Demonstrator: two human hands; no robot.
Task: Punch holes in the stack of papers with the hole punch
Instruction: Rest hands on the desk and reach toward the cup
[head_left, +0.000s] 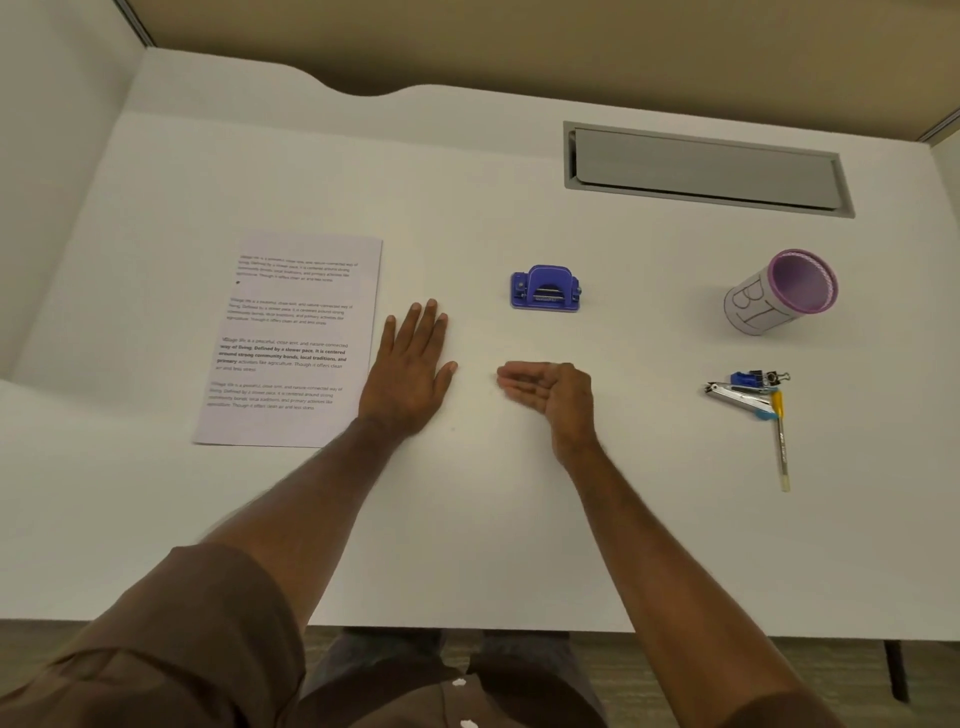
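- Brown sleeves (171, 639) were seen nearest the camera, pushed up past the elbows, with both bare forearms stretched forward over a smooth white table (467, 545).
- The left hand (410, 366) was laid flat, palm down, with fingers spread apart and nothing held; its outer edge was just beside, perhaps touching, the right edge of the stack of papers (291, 340).
- The right hand (553, 392) was turned on its side with fingers loosely curled and nothing gripped (slightly blurred); it was placed near the left hand but apart from it.
- The stack of papers was found lying flat left of centre: thin, pale, rectangular sheets printed with four blocks of black text, one partly bold. Its long axis ran away from the person, tilted slightly to the right, and a small dark dot was noted near its left margin.
- At the right, a yellow pen (781, 441) was laid beside a metal clip tool and binder clips (748, 387).
- The hole punch (545, 287) was set beyond the hands, mid-table, well apart from the papers: small, blue-purple, glossy plastic with an arched lever, its long axis running left to right and its front turned toward the person.
- Farther right, a cylindrical purple-rimmed cup (779, 293), wrapped in white paper marked "B1", was seen.
- Farthest back, a grey rectangular cable hatch (706, 169) was recessed into the table.
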